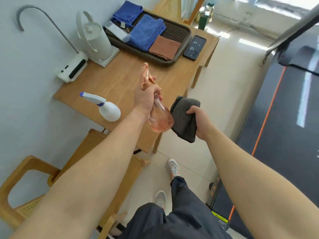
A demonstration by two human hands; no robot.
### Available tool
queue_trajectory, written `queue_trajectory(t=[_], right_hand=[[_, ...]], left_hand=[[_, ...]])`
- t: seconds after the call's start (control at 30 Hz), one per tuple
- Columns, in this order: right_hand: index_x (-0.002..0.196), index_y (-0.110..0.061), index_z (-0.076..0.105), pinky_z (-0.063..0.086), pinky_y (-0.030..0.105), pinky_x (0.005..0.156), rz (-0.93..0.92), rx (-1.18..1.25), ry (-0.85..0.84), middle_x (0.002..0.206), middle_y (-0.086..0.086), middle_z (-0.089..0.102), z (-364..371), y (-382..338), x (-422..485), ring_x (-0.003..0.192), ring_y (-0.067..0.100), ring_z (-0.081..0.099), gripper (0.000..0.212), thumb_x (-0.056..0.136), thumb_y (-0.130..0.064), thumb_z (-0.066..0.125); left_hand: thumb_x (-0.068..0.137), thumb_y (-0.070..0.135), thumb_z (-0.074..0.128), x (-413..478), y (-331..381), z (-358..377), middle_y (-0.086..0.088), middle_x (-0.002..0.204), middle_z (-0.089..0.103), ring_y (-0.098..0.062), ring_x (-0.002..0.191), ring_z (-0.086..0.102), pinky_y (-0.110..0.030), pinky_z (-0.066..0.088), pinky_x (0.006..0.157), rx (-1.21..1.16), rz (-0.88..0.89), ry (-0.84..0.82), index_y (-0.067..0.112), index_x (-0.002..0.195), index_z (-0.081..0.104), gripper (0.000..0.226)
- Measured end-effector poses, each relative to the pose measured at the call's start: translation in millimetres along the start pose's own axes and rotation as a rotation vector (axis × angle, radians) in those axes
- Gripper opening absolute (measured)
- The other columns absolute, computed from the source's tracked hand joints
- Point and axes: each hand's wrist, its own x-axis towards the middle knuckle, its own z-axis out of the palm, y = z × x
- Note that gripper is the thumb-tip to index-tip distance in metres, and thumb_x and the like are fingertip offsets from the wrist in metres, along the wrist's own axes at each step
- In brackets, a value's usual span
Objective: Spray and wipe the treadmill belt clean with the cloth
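Belt [283, 128] at three o'clock, orange edge [268, 112] toward me, floor [224, 100] open between. My left hand [146, 99] grips the pink bottle [161, 119], right hand [202, 121] clutches the cloth [183, 118]. Two bottles: white bottle [107, 110] at nine.

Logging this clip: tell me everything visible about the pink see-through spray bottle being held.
The pink-tinted, clear plastic-looking spray bottle has a rounded teardrop body and a glossy rose-gold trigger head. It is held off the light wooden table, tilted, head pointing away from the person. The left hand grips its neck, fingers at the trigger. Its base sits close beside the folded dark grey cloth in the right hand; contact there is unclear.
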Motion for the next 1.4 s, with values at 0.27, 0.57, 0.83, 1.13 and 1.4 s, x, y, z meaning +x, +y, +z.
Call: queue_trajectory(t=[0.27, 0.57, 0.83, 1.13, 1.4], right_hand=[[0.099, -0.017, 0.062, 0.046, 0.043, 0.101, 0.014, 0.109, 0.251, 0.111, 0.011, 0.068, -62, 86, -94, 0.108, 0.029, 0.061, 0.022, 0.086, -0.035, 0.061], [0.114, -0.009, 0.072, 0.052, 0.046, 0.101, -0.001, 0.482, 0.53, 0.107, 0.015, 0.074, -158, 151, -187, 0.099, 0.033, 0.069, 0.06, 0.061, -0.037, 0.07], [0.109, -0.016, 0.066, 0.052, 0.041, 0.093, 0.02, 0.541, 0.652, 0.105, 0.011, 0.072, -242, 196, -271, 0.098, 0.03, 0.066, 0.038, 0.077, -0.036, 0.065], [0.113, -0.019, 0.068, 0.049, 0.048, 0.101, 0.102, 0.684, 0.831, 0.111, 0.012, 0.07, -386, 331, -389, 0.105, 0.033, 0.064, 0.052, 0.069, -0.046, 0.065], [0.125, -0.014, 0.059, 0.046, 0.05, 0.106, 0.109, 0.751, 1.03, 0.12, 0.013, 0.065, -545, 479, -497, 0.11, 0.035, 0.06, 0.055, 0.082, -0.048, 0.063]], left_hand=[[0.089, -0.004, 0.056, -82, -21, 64, -0.005, 0.079, 0.059, -0.016, 0.062, 0.057, -0.026, 0.054, 0.06, -0.02, -0.02, -0.282, 0.02, 0.105, 0.064, 0.03], [0.082, -0.001, 0.064, -182, -48, 180, -0.004, 0.106, 0.059, -0.022, 0.081, 0.061, -0.022, 0.054, 0.062, -0.071, -0.026, -0.597, 0.013, 0.117, 0.065, 0.037], [0.085, -0.01, 0.062, -284, -78, 281, -0.004, 0.103, 0.064, -0.013, 0.081, 0.062, -0.028, 0.058, 0.074, 0.07, 0.043, -0.916, 0.006, 0.137, 0.062, 0.054], [0.087, -0.016, 0.052, -484, -163, 404, 0.006, 0.089, 0.067, -0.001, 0.064, 0.065, -0.036, 0.058, 0.076, 0.263, 0.033, -1.195, 0.03, 0.1, 0.067, 0.05], [0.087, -0.01, 0.056, -670, -272, 498, 0.002, 0.083, 0.061, -0.013, 0.065, 0.058, -0.029, 0.055, 0.069, 0.485, 0.055, -1.327, 0.021, 0.107, 0.068, 0.04]])
